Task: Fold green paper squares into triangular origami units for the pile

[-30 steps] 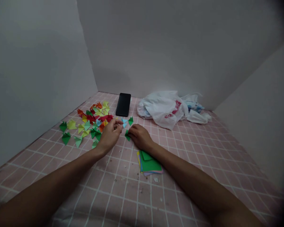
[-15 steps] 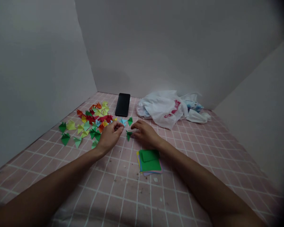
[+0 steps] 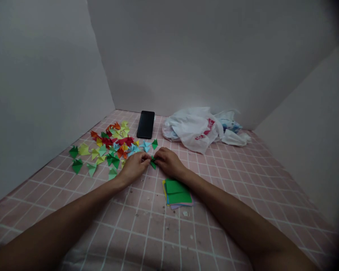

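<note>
A small dark green origami crane [image 3: 153, 163] is between my two hands, low over the tablecloth. My left hand [image 3: 136, 165] pinches its left side with thumb and forefinger. From the other side my right hand [image 3: 168, 162] grips it, fingers curled and partly hiding it. Just beyond stands another green origami crane [image 3: 154, 143]. Many folded paper cranes [image 3: 113, 160] in red, orange, yellow, green and blue lie spread to the left of my hands. Below my right wrist is a stack of square coloured paper [image 3: 178, 192], green on top.
A black phone [image 3: 145, 124] lies near the back wall. To its right is a crumpled white plastic bag [image 3: 196, 128] with red print, beside another bag [image 3: 231, 128]. A pink checked tablecloth [image 3: 124, 229] covers the table, with small scraps on it. Walls enclose the left, back and right.
My hands have come together at the green crane; the left moved right and slightly down, and both now hold it. The cranes under my left fingers show more.
</note>
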Demonstrator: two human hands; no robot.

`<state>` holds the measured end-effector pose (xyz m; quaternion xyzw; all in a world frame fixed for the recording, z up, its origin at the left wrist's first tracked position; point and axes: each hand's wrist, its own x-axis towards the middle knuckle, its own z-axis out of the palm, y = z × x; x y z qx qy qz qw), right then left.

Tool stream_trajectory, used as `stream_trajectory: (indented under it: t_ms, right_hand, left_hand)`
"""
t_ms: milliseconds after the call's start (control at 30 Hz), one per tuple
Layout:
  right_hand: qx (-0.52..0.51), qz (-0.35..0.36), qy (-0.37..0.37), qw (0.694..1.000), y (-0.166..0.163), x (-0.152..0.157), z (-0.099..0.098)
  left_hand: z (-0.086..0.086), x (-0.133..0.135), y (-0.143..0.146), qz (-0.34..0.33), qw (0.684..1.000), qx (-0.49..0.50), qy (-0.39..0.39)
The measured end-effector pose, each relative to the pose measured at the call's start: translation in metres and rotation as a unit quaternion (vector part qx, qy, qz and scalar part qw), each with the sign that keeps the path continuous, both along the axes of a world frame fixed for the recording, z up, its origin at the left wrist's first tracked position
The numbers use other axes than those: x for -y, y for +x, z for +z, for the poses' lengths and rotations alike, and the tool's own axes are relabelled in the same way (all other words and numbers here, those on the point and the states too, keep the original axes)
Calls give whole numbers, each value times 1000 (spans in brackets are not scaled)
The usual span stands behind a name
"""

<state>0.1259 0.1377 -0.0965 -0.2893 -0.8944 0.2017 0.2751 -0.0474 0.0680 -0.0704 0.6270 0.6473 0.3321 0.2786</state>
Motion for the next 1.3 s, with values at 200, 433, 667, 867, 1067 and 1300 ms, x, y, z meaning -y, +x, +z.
stream_trajectory:
  t_ms: [200, 433, 667, 867, 1067, 1300]
  right_hand:
    - [-6, 3, 26, 1000, -1, 4, -1]
    - [-9, 23, 72, 997, 0, 7, -2]
    - [-4, 41, 141, 989, -3, 7, -6]
    - [-7, 38, 157, 987, -3, 7, -6]
    - [1, 33, 150, 988, -2, 8, -6]
    - [8, 39, 132, 990, -2, 10, -5]
  left_hand:
    - [4, 2, 1, 6, 996, 81, -25]
    - [-1, 0, 1, 7, 985, 158, -72]
    - [0, 1, 1, -1, 980, 175, -99]
    - [-1, 2, 1, 3, 976, 188, -110]
    - [-5, 0, -1, 11, 974, 192, -119]
    - [-6, -2, -1, 17, 966, 205, -155]
